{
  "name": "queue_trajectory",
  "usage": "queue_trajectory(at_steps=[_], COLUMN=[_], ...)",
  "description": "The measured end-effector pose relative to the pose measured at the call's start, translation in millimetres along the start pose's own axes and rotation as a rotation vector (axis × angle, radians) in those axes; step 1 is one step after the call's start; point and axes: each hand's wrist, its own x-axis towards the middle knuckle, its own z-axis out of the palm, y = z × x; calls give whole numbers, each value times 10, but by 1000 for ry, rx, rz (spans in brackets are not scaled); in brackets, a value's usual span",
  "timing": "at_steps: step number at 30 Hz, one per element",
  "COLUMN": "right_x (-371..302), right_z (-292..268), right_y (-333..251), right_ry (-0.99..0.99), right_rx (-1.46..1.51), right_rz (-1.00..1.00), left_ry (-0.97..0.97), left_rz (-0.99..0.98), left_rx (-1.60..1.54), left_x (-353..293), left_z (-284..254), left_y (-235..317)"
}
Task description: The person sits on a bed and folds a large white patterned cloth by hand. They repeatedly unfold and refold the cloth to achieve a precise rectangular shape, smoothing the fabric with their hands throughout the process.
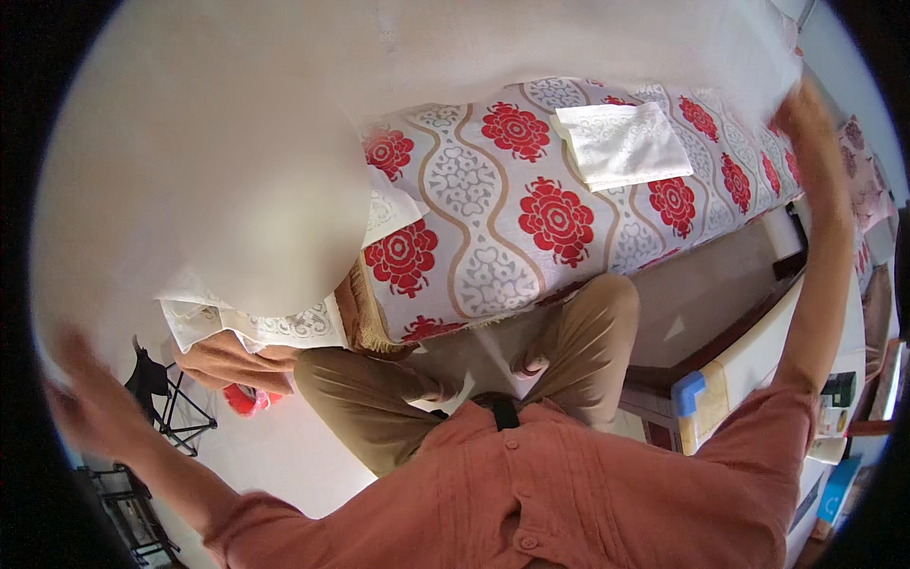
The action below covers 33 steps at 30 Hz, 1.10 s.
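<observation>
A large white cloth (237,142) is spread wide in the air in front of me, blurred by motion and covering much of the left and top of the view. My right hand (804,109) is raised at the far right, closed on the cloth's edge, its fingertips hidden by the fabric. Far out to the left, my left hand (85,394) is smeared by motion at the cloth's lower left edge and appears to grip it. Beyond the cloth, a folded white cloth (626,147) with a patterned border lies on a bed cover (498,213) with red flowers.
White lace-patterned fabric (289,327) hangs near a brown blanket (232,365) left of my knees. A black folding stool (175,398) stands on the floor at left. On my right is a pale box-like piece (720,389) with a blue corner, beside small containers (836,403).
</observation>
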Motion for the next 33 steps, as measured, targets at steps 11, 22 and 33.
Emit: queue_trajectory(at_steps=[11, 22, 33], right_x=[-1443, -1882, -1830], right_z=[1158, 1475, 1925], right_y=[1364, 1235, 854], right_ry=[-380, -689, -667], right_rx=[590, -247, -665], right_rz=[763, 70, -326], left_ry=[-961, -1067, -694], left_rz=[-199, -310, -383], left_rx=[-541, -569, 101], left_x=[-1746, -1954, -2151], left_z=[1154, 1490, 2696], left_y=[1183, 1117, 911])
